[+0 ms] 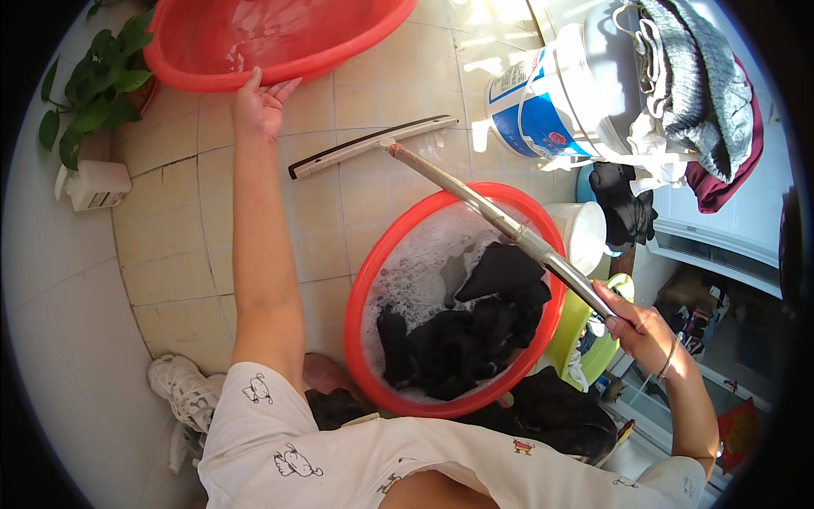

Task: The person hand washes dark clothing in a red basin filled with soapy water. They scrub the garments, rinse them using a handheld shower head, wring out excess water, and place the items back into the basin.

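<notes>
My left hand (264,105) grips the near rim of a red plastic basin (346,54) at the top of the view, its thumb against the rim's outer side. Clear water appears to lie in that basin. In my right hand (639,327) is the metal pole of a floor squeegee (489,209). The squeegee's long head rests on the tiles between the two basins, and the pole slants across a second red basin (357,318). Black wet clothes (470,343) lie in soapy, foamy water (413,273) there.
A white-and-blue bucket (540,105) stands at upper right beside piled clothes (683,83). A white pail (582,235) and green basin (559,343) flank the soapy basin. Along the left wall are a potted plant (95,86), a white plastic bottle (95,184) and white shoes (181,388).
</notes>
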`<state>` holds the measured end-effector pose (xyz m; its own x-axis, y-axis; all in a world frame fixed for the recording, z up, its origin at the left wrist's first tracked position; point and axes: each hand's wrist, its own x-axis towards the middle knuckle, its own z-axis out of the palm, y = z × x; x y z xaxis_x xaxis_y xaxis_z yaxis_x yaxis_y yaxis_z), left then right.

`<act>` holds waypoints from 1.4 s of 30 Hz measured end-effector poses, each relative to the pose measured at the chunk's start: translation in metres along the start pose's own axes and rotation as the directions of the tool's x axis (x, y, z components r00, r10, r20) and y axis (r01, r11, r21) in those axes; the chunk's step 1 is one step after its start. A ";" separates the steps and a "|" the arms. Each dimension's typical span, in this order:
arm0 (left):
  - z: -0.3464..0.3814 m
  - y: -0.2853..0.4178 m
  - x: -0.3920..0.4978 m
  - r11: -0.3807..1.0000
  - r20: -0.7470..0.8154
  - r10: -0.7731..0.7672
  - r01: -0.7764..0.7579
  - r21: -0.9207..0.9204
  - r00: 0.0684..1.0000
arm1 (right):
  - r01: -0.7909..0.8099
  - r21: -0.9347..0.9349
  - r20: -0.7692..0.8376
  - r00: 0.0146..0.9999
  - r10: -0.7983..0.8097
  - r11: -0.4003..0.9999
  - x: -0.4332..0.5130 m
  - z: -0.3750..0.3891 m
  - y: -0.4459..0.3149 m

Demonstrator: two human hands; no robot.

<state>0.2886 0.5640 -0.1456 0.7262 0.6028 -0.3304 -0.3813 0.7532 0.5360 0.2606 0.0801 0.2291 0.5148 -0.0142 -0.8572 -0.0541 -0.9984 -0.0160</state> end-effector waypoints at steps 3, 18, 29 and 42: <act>-0.002 -0.001 -0.003 1.000 0.018 0.018 -0.019 0.017 1.000 | 0.129 0.027 -0.031 0.991 -0.128 0.991 0.010 0.007 -0.007; 0.051 0.089 0.019 0.513 0.256 0.089 -0.264 0.816 0.963 | 0.202 -0.420 -0.373 0.850 -0.371 0.885 0.076 -0.012 0.053; 0.057 0.035 0.076 0.629 0.178 -0.533 0.247 0.737 0.827 | 0.217 -0.380 -0.383 0.848 -0.366 0.899 0.086 -0.015 0.077; 0.049 0.015 -0.056 -0.584 0.889 0.051 -0.708 0.396 0.455 | 0.269 -0.405 -0.266 0.879 -0.395 0.874 0.030 -0.030 0.049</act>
<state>0.2700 0.5285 -0.0807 0.8198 0.0788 0.5672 -0.0650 -0.9713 0.2290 0.2987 0.0296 0.2184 0.7020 0.3669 -0.6104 0.4381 -0.8982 -0.0361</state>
